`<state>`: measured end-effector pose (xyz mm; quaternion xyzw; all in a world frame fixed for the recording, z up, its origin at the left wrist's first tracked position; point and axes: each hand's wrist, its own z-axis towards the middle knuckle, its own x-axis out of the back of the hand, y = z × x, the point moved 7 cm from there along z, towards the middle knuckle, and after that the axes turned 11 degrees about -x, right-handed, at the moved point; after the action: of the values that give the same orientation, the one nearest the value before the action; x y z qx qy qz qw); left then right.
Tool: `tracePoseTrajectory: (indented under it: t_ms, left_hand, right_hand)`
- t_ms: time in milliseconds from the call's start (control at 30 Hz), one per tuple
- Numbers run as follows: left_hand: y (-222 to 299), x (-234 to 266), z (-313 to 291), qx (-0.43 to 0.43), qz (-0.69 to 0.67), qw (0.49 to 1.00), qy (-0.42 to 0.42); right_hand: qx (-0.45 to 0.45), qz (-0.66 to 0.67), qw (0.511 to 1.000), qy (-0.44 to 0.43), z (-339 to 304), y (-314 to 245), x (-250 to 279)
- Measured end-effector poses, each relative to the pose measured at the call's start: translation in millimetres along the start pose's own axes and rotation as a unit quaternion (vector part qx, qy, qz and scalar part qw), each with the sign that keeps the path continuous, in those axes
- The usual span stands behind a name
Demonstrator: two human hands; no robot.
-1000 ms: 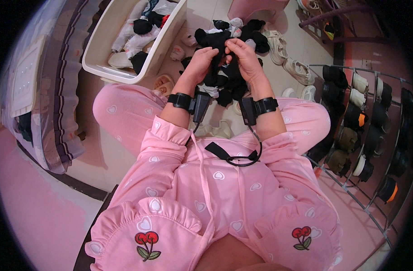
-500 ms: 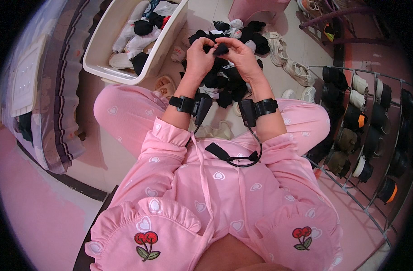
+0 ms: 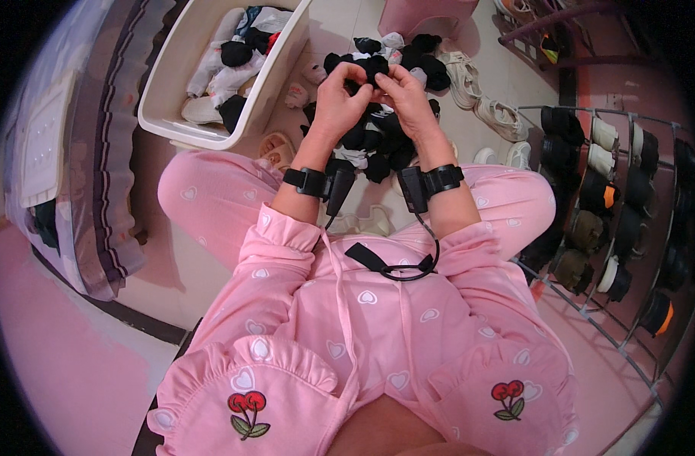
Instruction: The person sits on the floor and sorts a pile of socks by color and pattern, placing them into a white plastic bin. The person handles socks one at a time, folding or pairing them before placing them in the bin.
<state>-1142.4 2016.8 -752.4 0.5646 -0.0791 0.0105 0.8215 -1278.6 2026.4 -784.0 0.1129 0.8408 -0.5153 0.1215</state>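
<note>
Pale tiles cover the floor [image 3: 165,251], with a pink-painted wall [image 3: 51,319] at lower left and a striped, frilled fabric drape [image 3: 108,152] down the left side. A white plastic bin [image 3: 277,72] at upper left holds white, black and a little red clothing, bundled or folded. At upper centre stands a pink plastic piece [image 3: 427,15], cut off by the frame. Beige lace-up sneakers [image 3: 463,80] lie to the right of the sock pile [image 3: 399,140], and a tan sandal [image 3: 275,148] sits below the bin. A grey metal shoe rack [image 3: 583,310] fills the right side with dark and white shoes; a purple rack [image 3: 560,17] shows at upper right.

The black sock [image 3: 374,68] is at upper centre, raised over the pile: plain dark cloth, soft and bunched into a small lump, its detail lost in the shade. The left hand [image 3: 341,99] pinches it from one side with curled fingers and thumb; the right hand [image 3: 408,99] grasps it from the other with its fingertips. Black straps [image 3: 305,181] with boxy modules circle both forearms.
</note>
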Motion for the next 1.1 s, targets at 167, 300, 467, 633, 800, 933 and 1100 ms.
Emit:
tracePoseTrajectory:
  t_ms: [167, 300, 467, 633, 800, 933, 1100]
  left_hand:
    - [-10, 0, 0, 0.02, -0.169, 0.985, 0.035]
    - [-13, -9, -2, 0.024, -0.157, 0.986, -0.05]
    - [-16, -14, -6, 0.059, -0.124, 0.988, -0.075]
    - [6, -11, -1, -0.02, -0.017, 0.998, -0.058]
    - [23, -13, -2, -0.03, 0.018, 0.993, -0.111]
    - [12, -11, -4, 0.044, -0.096, 0.993, -0.044]
    - [-21, -3, -6, 0.132, -0.129, 0.981, 0.058]
  right_hand:
    - [-0.037, 0.051, 0.994, 0.093, -1, 12, 8]
    - [-0.004, -0.069, 0.982, 0.175, -2, 7, 15]
    - [0.095, -0.22, 0.947, 0.215, -4, -9, 11]
    - [0.088, -0.138, 0.982, 0.092, 3, 2, 2]
    - [0.141, -0.265, 0.949, 0.096, 8, 5, 1]
    - [0.071, -0.144, 0.983, 0.091, 10, 12, 8]
    - [0.023, 0.005, 0.996, 0.089, 1, 8, 10]
